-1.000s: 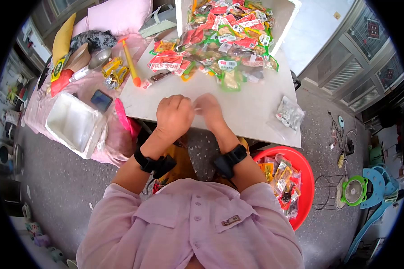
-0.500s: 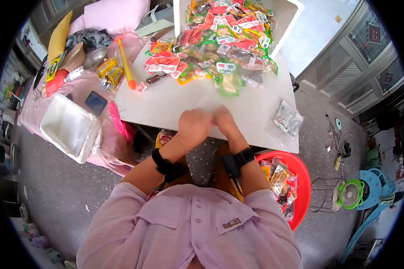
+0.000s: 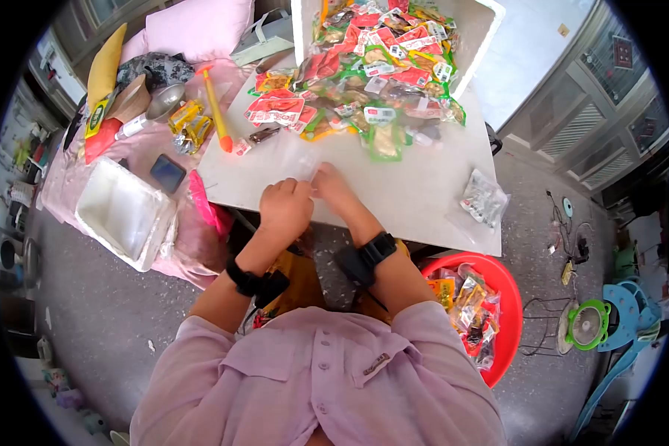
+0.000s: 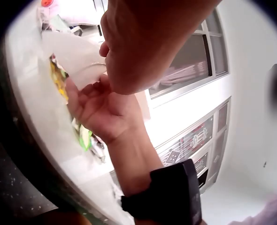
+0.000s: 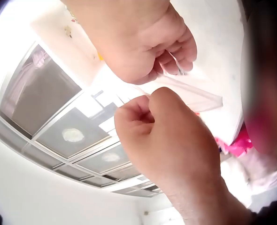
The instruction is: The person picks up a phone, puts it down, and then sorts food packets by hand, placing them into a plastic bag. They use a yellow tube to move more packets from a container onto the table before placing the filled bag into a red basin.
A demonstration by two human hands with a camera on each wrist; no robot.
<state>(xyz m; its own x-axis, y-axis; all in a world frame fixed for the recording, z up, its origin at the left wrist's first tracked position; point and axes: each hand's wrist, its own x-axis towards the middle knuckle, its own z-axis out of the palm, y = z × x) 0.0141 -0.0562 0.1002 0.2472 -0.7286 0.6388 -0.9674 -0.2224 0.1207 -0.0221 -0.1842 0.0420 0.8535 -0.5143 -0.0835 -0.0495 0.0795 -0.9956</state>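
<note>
A clear plastic bag (image 3: 299, 157) extends over the table from between the two hands; it also shows as a thin sheet (image 4: 73, 54) in the left wrist view and a film (image 5: 195, 93) in the right wrist view. My left hand (image 3: 286, 207) pinches its near edge with curled fingers. Close beside it, my right hand (image 3: 336, 192) has its fingers curled round the edge too. The hands nearly touch near the table's front edge. Beyond them lies a pile of sealed food packets (image 3: 372, 85), with a green-edged packet (image 3: 385, 141) nearest.
A white foam box (image 3: 483, 37) holds packets at the back. On the table (image 3: 424, 193) lie a clear bag of small packs (image 3: 485, 199) and a yellow-orange stick (image 3: 217, 111). A red basin (image 3: 507, 320) stands on the floor right; an empty foam box (image 3: 119, 212) sits left.
Both hands were blurred close together and have shifted slightly left since half a second ago. The clear bag now shows spread out beyond them. The head view has shifted a little.
</note>
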